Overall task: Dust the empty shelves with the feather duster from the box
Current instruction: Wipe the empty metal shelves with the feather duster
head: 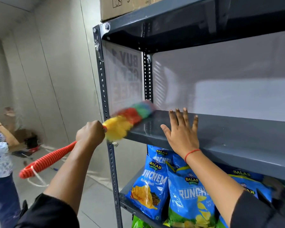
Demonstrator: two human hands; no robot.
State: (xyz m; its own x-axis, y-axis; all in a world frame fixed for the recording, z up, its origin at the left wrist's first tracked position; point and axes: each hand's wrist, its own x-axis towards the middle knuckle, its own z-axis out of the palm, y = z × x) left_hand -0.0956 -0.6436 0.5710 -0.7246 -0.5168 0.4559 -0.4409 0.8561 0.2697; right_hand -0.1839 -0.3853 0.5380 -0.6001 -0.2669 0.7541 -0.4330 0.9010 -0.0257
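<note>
The feather duster [127, 120] has a fluffy yellow, red, green and blue head and a ribbed red handle with a white loop. My left hand [90, 132] is shut on the handle just behind the head. The head lies blurred on the left end of the empty grey metal shelf [229, 134]. My right hand [182, 130] rests flat on that shelf, fingers spread, just right of the duster head. A red thread circles the right wrist.
Blue snack bags [156, 181] fill the shelf below. A cardboard box [122, 7] sits on the top shelf. A perforated upright post [105, 99] frames the rack's left side. Another person [0, 155] stands at the far left, with clutter on the floor beyond.
</note>
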